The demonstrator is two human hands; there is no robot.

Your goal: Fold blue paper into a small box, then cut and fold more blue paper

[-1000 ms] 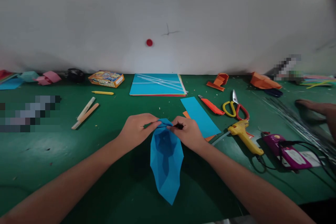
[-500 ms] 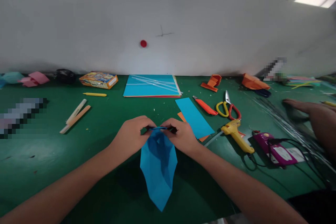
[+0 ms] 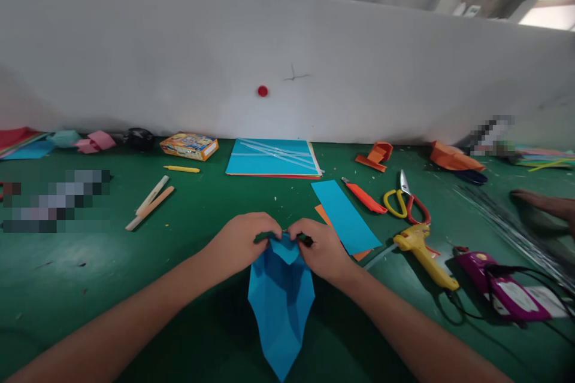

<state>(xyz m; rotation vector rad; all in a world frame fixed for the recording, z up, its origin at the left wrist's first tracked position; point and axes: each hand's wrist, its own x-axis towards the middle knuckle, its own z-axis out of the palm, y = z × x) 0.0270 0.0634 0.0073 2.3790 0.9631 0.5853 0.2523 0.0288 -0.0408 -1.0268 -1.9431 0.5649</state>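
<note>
A folded blue paper piece (image 3: 281, 302) lies on the green table (image 3: 90, 269), its point toward me. My left hand (image 3: 242, 242) pinches its far top edge from the left. My right hand (image 3: 321, 249) pinches the same edge from the right, and a small dark thing shows between its fingers. The fingertips of both hands almost meet over the paper's top fold.
A blue paper strip (image 3: 345, 215) over an orange sheet lies right of my hands. Beyond are an orange cutter (image 3: 365, 196), scissors (image 3: 406, 200), a yellow glue gun (image 3: 424, 251) and a purple device (image 3: 505, 293). A blue paper stack (image 3: 273, 158) sits at the back. Another person's hand (image 3: 545, 206) rests far right.
My hands stay on the paper's top edge and have pressed its top fold down flatter. The camera has tilted up a little. The other person's hand has drawn back to the right.
</note>
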